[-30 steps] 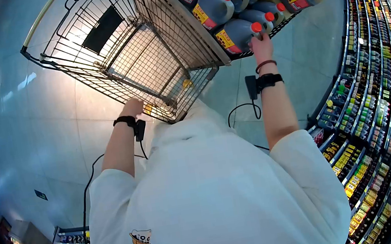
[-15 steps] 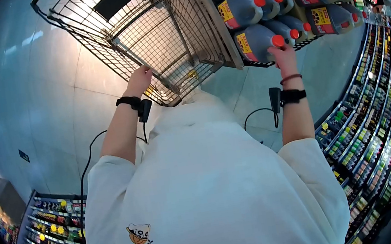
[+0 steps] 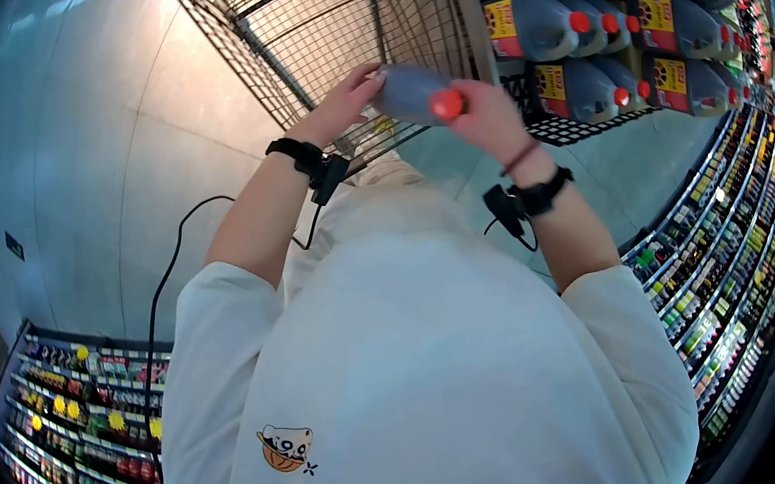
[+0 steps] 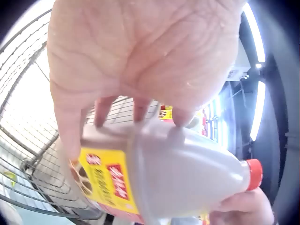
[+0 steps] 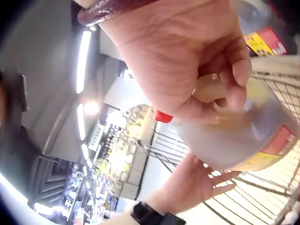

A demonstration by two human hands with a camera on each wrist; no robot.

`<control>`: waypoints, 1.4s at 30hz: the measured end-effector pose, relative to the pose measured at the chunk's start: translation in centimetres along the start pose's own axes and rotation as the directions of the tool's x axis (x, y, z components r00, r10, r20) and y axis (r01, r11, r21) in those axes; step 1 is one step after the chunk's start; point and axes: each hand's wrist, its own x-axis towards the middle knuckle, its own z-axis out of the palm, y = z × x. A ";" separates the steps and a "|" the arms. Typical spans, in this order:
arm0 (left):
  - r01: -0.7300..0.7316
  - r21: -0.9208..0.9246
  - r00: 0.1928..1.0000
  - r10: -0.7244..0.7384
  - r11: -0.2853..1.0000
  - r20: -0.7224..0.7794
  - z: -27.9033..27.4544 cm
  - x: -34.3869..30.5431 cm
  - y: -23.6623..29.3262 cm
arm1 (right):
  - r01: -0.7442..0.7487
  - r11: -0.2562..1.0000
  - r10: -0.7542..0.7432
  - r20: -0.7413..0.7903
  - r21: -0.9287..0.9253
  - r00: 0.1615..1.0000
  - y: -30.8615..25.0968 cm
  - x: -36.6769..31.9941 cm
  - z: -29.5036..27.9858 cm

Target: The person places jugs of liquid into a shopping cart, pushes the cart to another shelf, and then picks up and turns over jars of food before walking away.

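In the head view a large plastic jug (image 3: 413, 96) with a red cap hangs tilted over the near edge of the shopping cart (image 3: 333, 45). My right hand (image 3: 490, 121) grips it by the handle near the cap, fingers curled through as seen in the right wrist view. My left hand (image 3: 343, 108) reaches to the jug's base end with fingers mostly extended. Close up in the left wrist view, its fingertips (image 4: 140, 111) touch the jug beside the yellow and red label (image 4: 110, 180).
Rows of similar jugs (image 3: 535, 24) stand in a black crate (image 3: 576, 129) to the right of the cart. Stocked shelves (image 3: 738, 240) curve along the right, and more shelves (image 3: 85, 427) are at the lower left. Cables hang from both wrists.
My right hand has lifted a jug out of the front row and brought it left, over the cart's edge. My left hand has left the cart's rim and come right, to the jug's base.
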 end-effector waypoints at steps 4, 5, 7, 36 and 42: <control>-0.093 0.096 0.968 0.113 0.991 -0.224 -3.2 1.1 -7.7 | 0.154 0.985 -0.134 0.232 -0.071 0.964 1.8 5.4 12.1; 0.006 0.161 0.970 0.034 0.987 -0.241 -4.3 2.4 -11.4 | 0.206 0.975 -0.169 0.333 -0.079 0.928 2.1 6.5 14.9; 0.072 0.217 0.965 -0.013 0.974 -0.261 -4.2 1.4 -13.3 | 0.266 0.962 -0.213 0.447 -0.060 0.869 3.0 8.8 19.5; 0.177 0.698 0.948 0.070 0.694 -0.310 0.0 9.0 -11.9 | -0.051 0.924 0.340 -0.753 0.380 0.562 15.5 3.4 -3.9; 0.306 0.717 0.901 0.053 0.626 -0.431 3.7 8.8 -9.6 | -0.264 0.857 0.496 -0.570 0.442 0.655 17.8 5.1 -7.2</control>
